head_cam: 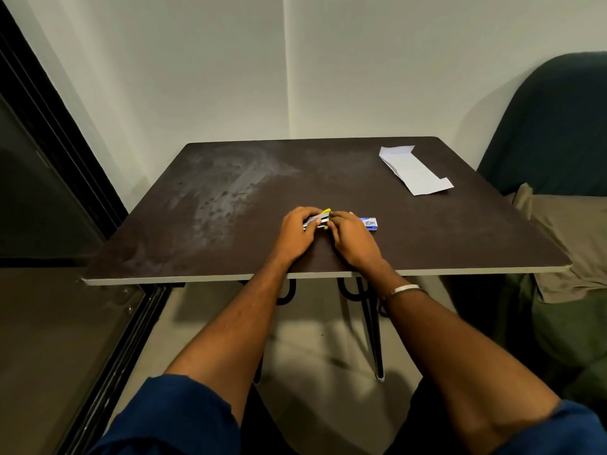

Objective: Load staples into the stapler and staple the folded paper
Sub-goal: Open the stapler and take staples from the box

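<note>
Left hand (297, 233): fingers curled around small yellow-and-metal stapler (318, 221), near table's front middle.
Right hand (349, 239): fingertips pinched at stapler's right end.
Blue staple box (369, 223): just beside right hand.
Dark brown table (230, 198): smudged.
Folded white paper (414, 170): far right corner, well apart.

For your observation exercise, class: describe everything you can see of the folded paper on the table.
The folded paper is a white sheet folded into a long narrow strip, lying flat on the dark table near its far right corner. It runs diagonally, its far end pointing to the back edge, its near end to the right edge. A fold line crosses the far end, and a small notch shows at the near end. Nothing touches it; both hands work well away from it.
</note>
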